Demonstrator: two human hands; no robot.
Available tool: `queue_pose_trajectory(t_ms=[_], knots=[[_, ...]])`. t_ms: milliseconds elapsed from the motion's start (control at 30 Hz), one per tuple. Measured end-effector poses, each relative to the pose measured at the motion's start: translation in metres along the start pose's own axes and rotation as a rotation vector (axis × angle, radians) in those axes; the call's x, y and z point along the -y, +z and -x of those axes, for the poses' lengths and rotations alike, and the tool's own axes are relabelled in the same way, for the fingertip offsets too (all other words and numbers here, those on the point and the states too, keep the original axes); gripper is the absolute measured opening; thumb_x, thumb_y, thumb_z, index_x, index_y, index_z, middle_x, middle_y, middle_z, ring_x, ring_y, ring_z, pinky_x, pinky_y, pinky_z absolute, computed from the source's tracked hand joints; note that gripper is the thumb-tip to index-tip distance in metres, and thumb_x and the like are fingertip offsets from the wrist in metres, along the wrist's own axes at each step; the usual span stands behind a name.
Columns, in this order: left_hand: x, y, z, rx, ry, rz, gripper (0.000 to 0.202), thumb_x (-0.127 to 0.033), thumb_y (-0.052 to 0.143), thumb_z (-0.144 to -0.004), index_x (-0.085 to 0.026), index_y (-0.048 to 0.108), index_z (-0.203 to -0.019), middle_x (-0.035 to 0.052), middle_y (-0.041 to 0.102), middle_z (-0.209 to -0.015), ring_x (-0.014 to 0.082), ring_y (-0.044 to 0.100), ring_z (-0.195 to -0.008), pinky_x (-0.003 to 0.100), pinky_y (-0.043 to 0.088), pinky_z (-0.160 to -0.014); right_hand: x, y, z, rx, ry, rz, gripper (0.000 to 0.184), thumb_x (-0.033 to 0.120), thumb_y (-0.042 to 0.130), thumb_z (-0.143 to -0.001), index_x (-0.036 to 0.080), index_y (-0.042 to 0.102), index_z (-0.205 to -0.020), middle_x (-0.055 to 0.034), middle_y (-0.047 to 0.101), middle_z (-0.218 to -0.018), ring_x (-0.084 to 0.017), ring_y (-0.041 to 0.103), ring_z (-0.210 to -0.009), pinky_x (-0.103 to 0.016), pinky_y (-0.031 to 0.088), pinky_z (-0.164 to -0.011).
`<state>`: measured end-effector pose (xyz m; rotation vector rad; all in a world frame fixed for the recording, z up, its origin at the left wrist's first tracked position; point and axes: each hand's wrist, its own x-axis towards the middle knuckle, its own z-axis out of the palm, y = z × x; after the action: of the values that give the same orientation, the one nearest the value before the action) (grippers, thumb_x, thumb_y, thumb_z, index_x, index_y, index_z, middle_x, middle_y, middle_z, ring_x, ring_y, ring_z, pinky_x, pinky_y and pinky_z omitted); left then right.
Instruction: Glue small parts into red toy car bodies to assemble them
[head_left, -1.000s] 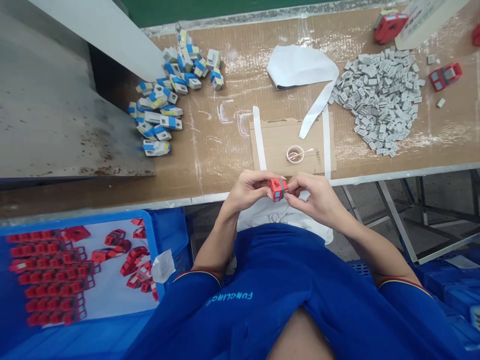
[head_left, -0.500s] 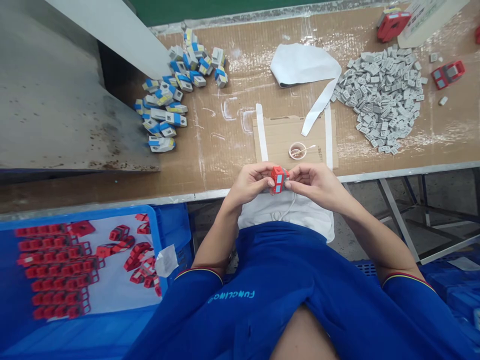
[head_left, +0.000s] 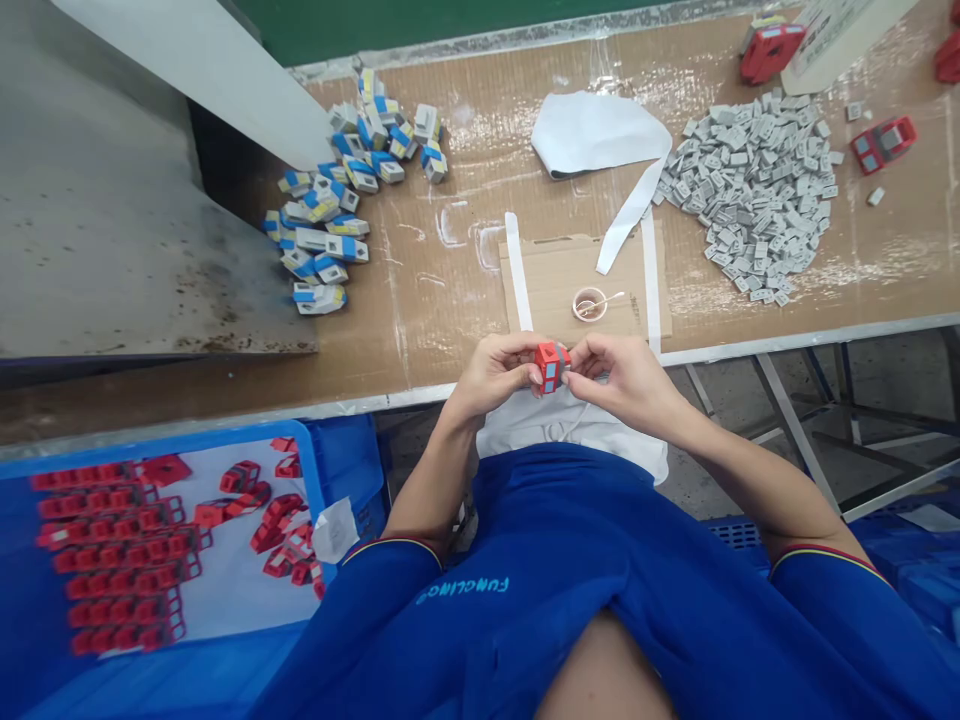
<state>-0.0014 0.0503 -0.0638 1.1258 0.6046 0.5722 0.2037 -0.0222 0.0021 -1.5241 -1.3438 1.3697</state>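
We hold the red plastic housing [head_left: 551,367] pinched at the fingertips, left hand [head_left: 496,378] and right hand [head_left: 619,382] together, just past the near edge of the workbench [head_left: 420,395]; this hold calls for steady pressure.

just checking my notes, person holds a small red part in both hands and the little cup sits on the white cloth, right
Not quite: the little cup sits on the cardboard sheet, not on the white cloth, as the head view shows. The rest stands: the left hand and right hand hold the small red part.
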Motion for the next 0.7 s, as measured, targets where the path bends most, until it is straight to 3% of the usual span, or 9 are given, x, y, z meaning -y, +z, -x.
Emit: queue_pose_trajectory(t_ms=[133,233,433,567,700], knots=[[0.004,-0.001,0.001,-0.042,0.096,-0.005,0.063,-0.058,0.097,-0.076,-0.016,0.083,-0.12,0.0108,0.085,-0.096,0.0196,0.081,-0.08,0.026,0.065,-0.075,-0.008,0.004,-0.003,-0.072,-0.104,0.065,0.005,0.02,0.07,-0.092,0.02,0.071,-0.087,-0.0036,0.08,-0.084,-0.017,0.073,-0.073,-0.029,0.058,-0.069],[0.006,0.0,0.002,-0.035,0.133,-0.025,0.068,-0.048,0.101,-0.074,-0.018,0.08,-0.131,0.0096,0.085,-0.1,0.0194,0.082,-0.086,0.025,0.064,-0.08,-0.017,0.008,-0.002,-0.137,-0.203,0.222,0.006,0.02,0.069,-0.095,0.021,0.074,-0.091,-0.0042,0.078,-0.086,-0.018,0.071,-0.076,-0.03,0.057,-0.072],[0.001,0.002,0.002,0.003,0.173,-0.098,0.053,-0.054,0.086,-0.091,-0.019,0.08,-0.13,0.0143,0.082,-0.115,0.0222,0.08,-0.099,0.03,0.064,-0.091,-0.024,0.016,0.009,-0.184,-0.327,0.354,0.012,0.024,0.062,-0.105,0.024,0.072,-0.099,-0.0079,0.078,-0.099,-0.019,0.072,-0.08,-0.032,0.057,-0.075],[0.0,0.002,-0.001,-0.039,0.216,-0.1,0.056,-0.059,0.09,-0.084,-0.019,0.084,-0.122,0.0115,0.078,-0.108,0.0214,0.077,-0.096,0.029,0.064,-0.085,-0.023,0.019,0.011,-0.216,-0.363,0.398,0.013,0.02,0.06,-0.104,0.024,0.067,-0.094,-0.0064,0.074,-0.091,-0.019,0.068,-0.076,-0.031,0.053,-0.071],[0.001,0.003,0.0,-0.02,0.17,-0.052,0.058,-0.057,0.093,-0.081,-0.018,0.084,-0.123,0.0088,0.077,-0.1,0.0182,0.075,-0.088,0.025,0.062,-0.079,-0.023,0.02,0.011,-0.215,-0.389,0.424,0.016,0.017,0.059,-0.102,0.024,0.061,-0.089,-0.0032,0.069,-0.082,-0.017,0.06,-0.068,-0.03,0.046,-0.065]])
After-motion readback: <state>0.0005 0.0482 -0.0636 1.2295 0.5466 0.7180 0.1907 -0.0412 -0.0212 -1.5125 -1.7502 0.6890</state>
